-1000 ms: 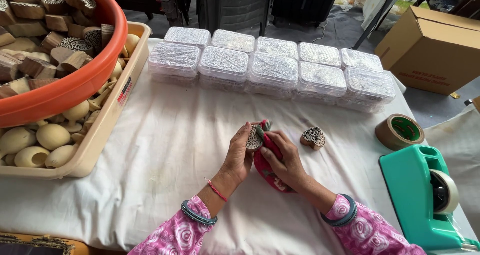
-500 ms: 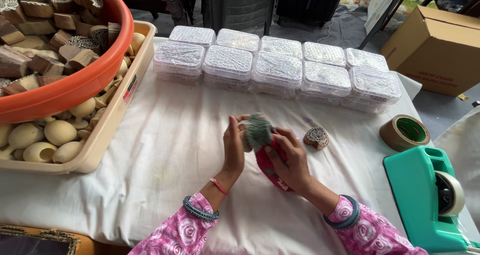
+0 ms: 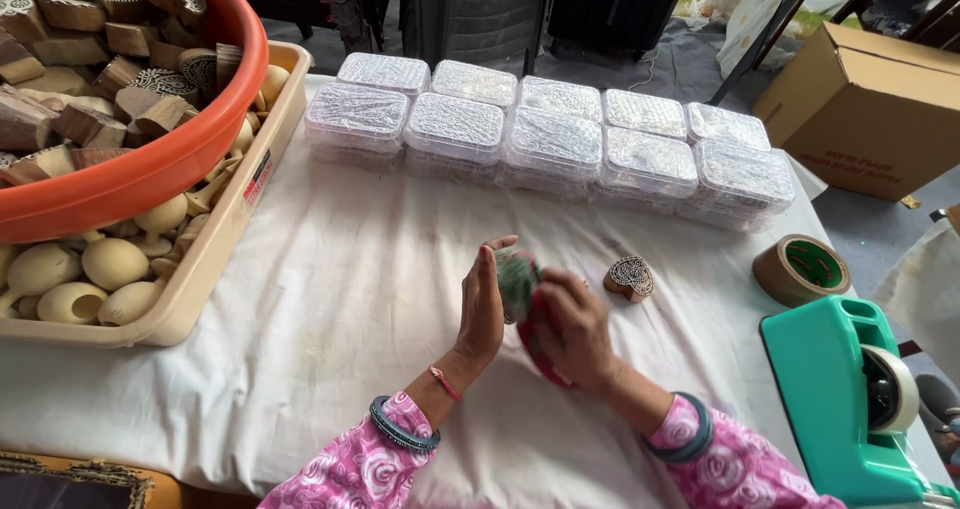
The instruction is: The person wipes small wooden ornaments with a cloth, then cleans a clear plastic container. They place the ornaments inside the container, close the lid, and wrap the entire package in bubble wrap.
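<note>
Both my hands meet above the white cloth at the table's middle. My left hand (image 3: 482, 304) presses a small round block (image 3: 517, 277) with a greenish patterned face from the left. My right hand (image 3: 575, 329) holds a red cloth (image 3: 533, 341) against the block from the right and below. A carved wooden stamp (image 3: 630, 277) with a pale patterned top lies on the cloth just right of my hands, apart from them.
Two rows of clear plastic boxes (image 3: 552, 139) line the far side. An orange tub of wooden blocks (image 3: 150, 169) sits in a beige tray (image 3: 215, 259) with wooden knobs at left. A tape roll (image 3: 800, 267), teal tape dispenser (image 3: 850, 399) and cardboard box (image 3: 870, 109) are at right.
The block has been turned in my hands, its greenish face now showing more, and the red cloth has shifted around it. The loose stamp has stayed put.
</note>
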